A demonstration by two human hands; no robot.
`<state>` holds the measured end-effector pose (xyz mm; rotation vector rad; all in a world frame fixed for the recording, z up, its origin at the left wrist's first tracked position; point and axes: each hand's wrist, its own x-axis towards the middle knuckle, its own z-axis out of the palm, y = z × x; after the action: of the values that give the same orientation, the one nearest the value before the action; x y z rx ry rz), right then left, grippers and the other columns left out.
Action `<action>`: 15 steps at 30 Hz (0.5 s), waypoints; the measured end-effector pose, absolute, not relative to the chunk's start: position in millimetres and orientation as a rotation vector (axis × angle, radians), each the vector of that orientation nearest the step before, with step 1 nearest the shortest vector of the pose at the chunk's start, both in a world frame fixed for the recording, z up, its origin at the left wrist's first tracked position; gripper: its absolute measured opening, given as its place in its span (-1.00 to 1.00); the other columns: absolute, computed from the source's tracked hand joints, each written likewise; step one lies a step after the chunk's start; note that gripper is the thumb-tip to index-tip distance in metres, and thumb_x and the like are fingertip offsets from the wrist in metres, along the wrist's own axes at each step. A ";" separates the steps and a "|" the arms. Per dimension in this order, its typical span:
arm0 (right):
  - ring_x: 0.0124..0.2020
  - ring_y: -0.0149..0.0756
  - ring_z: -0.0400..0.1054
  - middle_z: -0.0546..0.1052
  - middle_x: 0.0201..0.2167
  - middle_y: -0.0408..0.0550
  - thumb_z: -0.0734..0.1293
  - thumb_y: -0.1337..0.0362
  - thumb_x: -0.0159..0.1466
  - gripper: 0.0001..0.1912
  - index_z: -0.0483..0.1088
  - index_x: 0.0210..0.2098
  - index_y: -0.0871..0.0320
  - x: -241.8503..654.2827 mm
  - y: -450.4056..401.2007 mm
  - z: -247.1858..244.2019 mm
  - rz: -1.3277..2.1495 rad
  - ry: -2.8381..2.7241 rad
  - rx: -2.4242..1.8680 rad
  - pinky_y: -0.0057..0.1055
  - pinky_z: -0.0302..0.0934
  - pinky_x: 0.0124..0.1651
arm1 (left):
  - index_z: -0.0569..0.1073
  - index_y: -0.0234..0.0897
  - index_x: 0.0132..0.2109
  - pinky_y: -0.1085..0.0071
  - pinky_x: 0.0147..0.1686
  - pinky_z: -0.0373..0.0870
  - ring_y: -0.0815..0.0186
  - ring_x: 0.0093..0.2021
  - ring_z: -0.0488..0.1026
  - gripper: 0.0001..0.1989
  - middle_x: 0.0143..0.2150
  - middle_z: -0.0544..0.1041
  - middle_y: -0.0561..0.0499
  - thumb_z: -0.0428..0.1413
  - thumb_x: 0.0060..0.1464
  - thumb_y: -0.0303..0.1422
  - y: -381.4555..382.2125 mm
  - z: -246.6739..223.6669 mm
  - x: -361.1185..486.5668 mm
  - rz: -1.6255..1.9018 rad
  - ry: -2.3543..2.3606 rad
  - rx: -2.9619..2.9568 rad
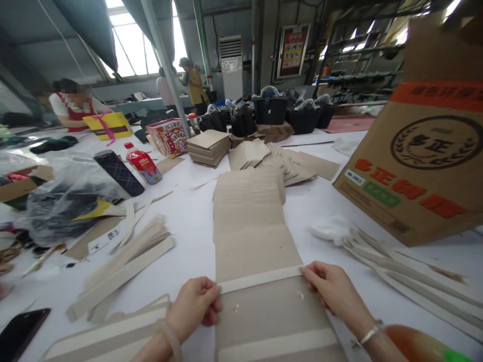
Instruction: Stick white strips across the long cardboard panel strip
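bright daylight from windows (130, 42) (blown out) | soft shadows | wide-angle edge distortion, corners blurred

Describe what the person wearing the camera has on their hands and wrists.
Both hands are bare, with no gloves or rings visible. The right hand has a thin silver-coloured bangle around its wrist. The left hand has a pale, translucent band around the wrist, too blurred to identify further. No sleeves reach the wrists; both forearms show uncovered to the picture's bottom edge.
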<state>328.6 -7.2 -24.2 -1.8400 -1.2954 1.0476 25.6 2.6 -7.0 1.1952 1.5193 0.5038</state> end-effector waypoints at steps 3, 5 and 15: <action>-0.75 -0.47 0.03 0.22 -0.74 -0.20 0.17 -0.12 0.07 -0.56 0.27 -0.59 0.15 327.6 -6.3 -25.7 1.077 -1.273 -1.857 -0.48 -0.11 -0.68 | 0.28 -0.35 -0.41 0.49 -0.68 0.22 0.43 -0.70 0.30 -0.49 -0.56 0.46 -0.04 0.04 -0.25 0.08 5.1 -12.7 24.7 0.516 1.535 1.178; -0.76 -0.47 -0.01 0.16 -0.78 -0.23 0.17 -0.13 0.07 -0.55 0.25 -0.61 0.14 327.2 -5.9 -27.4 1.070 -1.272 -1.872 -0.48 -0.14 -0.69 | 0.29 -0.35 -0.41 0.50 -0.68 0.22 0.43 -0.70 0.31 -0.51 -0.56 0.46 -0.04 0.03 -0.23 0.06 6.7 -15.5 24.0 0.522 1.540 1.170; -0.71 -0.46 0.07 0.27 -0.69 -0.20 0.20 -0.02 0.12 -0.63 0.28 -0.57 0.16 328.6 -5.3 -34.7 0.966 -1.258 -1.871 -0.49 -0.05 -0.66 | 0.26 -0.32 -0.42 0.54 -0.70 0.15 0.45 -0.70 0.28 -0.40 -0.59 0.42 0.03 0.08 -0.27 0.18 9.4 -27.0 21.8 0.506 1.529 1.123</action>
<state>328.6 -5.3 -34.7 -1.8708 -1.2576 0.9658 21.8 9.4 -27.0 1.1232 1.5293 0.5062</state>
